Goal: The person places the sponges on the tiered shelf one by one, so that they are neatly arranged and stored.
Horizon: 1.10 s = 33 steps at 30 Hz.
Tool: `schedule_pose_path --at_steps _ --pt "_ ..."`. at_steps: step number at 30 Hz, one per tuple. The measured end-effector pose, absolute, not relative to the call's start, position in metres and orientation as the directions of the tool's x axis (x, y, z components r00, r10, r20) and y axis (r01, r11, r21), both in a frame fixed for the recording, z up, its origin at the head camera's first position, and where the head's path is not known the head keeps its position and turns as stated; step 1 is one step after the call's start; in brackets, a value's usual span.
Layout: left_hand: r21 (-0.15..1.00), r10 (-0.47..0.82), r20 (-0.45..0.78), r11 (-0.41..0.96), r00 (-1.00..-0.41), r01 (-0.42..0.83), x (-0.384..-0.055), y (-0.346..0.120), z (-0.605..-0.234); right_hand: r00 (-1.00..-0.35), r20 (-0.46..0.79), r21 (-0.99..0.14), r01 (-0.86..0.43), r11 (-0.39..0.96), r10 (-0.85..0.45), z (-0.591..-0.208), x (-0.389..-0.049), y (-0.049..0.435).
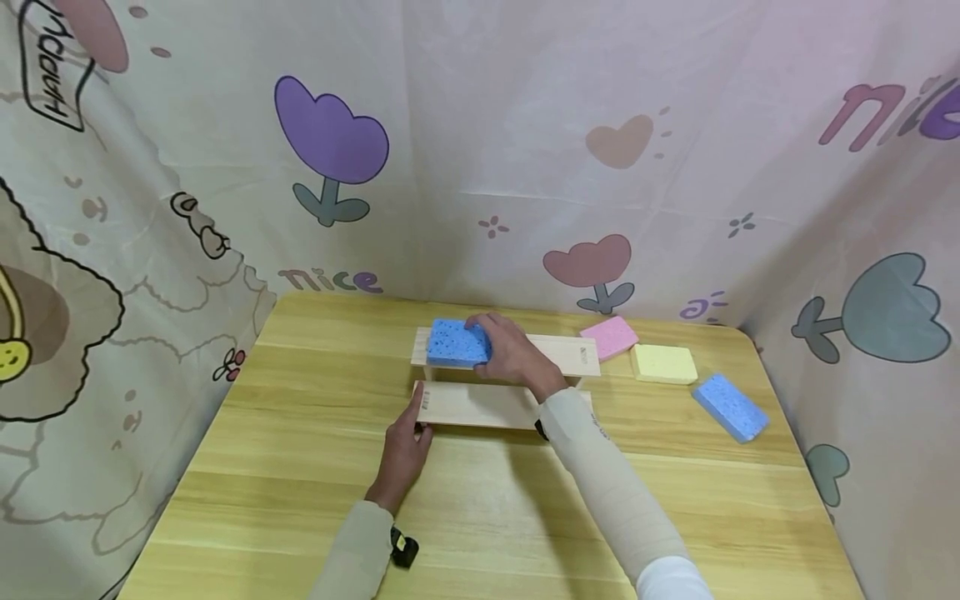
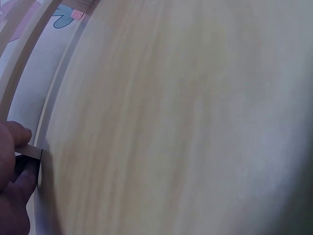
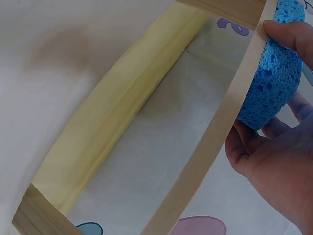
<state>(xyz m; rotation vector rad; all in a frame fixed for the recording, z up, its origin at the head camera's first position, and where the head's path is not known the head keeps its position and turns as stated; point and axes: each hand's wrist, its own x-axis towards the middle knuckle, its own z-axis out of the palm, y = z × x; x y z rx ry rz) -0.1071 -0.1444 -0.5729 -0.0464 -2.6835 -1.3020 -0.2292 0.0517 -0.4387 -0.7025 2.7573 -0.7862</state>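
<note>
A small two-tier wooden rack [image 1: 480, 406] stands on the table. On the left part of its upper board [image 1: 558, 354] lies a blue sponge [image 1: 452, 343]. My right hand [image 1: 513, 354] grips this sponge at its right end, and in the right wrist view thumb and fingers hold the pored sponge [image 3: 276, 73] against the board's edge. My left hand [image 1: 402, 454] holds the left end of the lower board; in the left wrist view the left hand [image 2: 14, 181] pinches a thin board end [image 2: 30, 151] between thumb and fingers.
Right of the rack lie a pink sponge [image 1: 610, 337], a yellow sponge [image 1: 664, 365] and a second blue sponge [image 1: 731, 407] on the wood-grain table [image 1: 285, 450]. A printed cloth [image 1: 480, 125] hangs behind the table and along both sides.
</note>
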Motion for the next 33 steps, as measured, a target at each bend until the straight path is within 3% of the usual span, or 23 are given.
schedule_pose_path --at_steps 14,33 --pt "0.766 -0.046 0.166 0.635 -0.985 0.099 -0.107 -0.143 -0.572 -0.864 -0.044 -0.560 -0.395 0.729 -0.502 -0.439 -0.226 0.062" --pt "0.785 -0.036 0.137 0.614 -0.990 0.087 -0.104 -0.143 -0.569 -0.881 -0.036 -0.580 -0.366 0.728 -0.472 -0.426 -0.208 0.136"
